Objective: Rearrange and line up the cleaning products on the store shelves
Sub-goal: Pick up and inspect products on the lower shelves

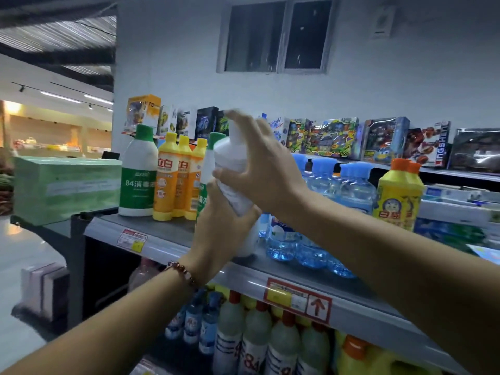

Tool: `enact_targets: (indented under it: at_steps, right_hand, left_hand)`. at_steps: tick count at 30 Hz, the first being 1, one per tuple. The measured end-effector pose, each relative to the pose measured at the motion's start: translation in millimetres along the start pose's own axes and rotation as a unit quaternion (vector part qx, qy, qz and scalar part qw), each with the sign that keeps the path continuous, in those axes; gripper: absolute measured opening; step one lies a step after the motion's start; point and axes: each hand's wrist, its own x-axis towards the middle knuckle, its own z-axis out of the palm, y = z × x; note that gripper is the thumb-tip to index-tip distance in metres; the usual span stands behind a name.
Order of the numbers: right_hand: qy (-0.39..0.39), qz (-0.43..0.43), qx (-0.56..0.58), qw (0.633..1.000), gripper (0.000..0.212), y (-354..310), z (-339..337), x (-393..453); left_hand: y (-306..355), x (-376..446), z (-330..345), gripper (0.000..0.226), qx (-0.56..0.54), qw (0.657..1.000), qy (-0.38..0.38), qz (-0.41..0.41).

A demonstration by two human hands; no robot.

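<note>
Head view: both hands (pixel 259 169) grip white bottle (pixel 232 155) above shelf edge (pixel 243 274).

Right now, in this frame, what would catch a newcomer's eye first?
Both hands, meeting at the centre over the top shelf: the right hand and left hand grip a white bottle, tilted. Left of them stand a green-capped white bottle and three yellow bottles in a row. To the right are blue water bottles and an orange-capped yellow bottle.

white bottle (pixel 232 163), green cap (pixel 144 130)
</note>
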Motion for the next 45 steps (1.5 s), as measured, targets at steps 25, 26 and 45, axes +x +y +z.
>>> enact_targets:
  at_steps: [25,26,45]
  right_hand:
    - [-0.458,0.516,0.342,0.638,0.03,-78.4,41.9,-402.2]
    - [-0.469,0.532,0.313,0.632,0.044,-82.4,46.1,-416.9]
    - [-0.372,0.628,0.444,0.52,0.01,-78.6,33.3,-468.2]
  left_hand:
    - [-89.1,-337.4,-28.4,0.059,-0.364,0.687,0.077,-0.624]
    - [-94.6,-351.3,-27.4,0.061,-0.368,0.663,0.096,-0.645]
    - [-94.9,-384.5,24.2,0.063,-0.369,0.652,-0.104,-0.654]
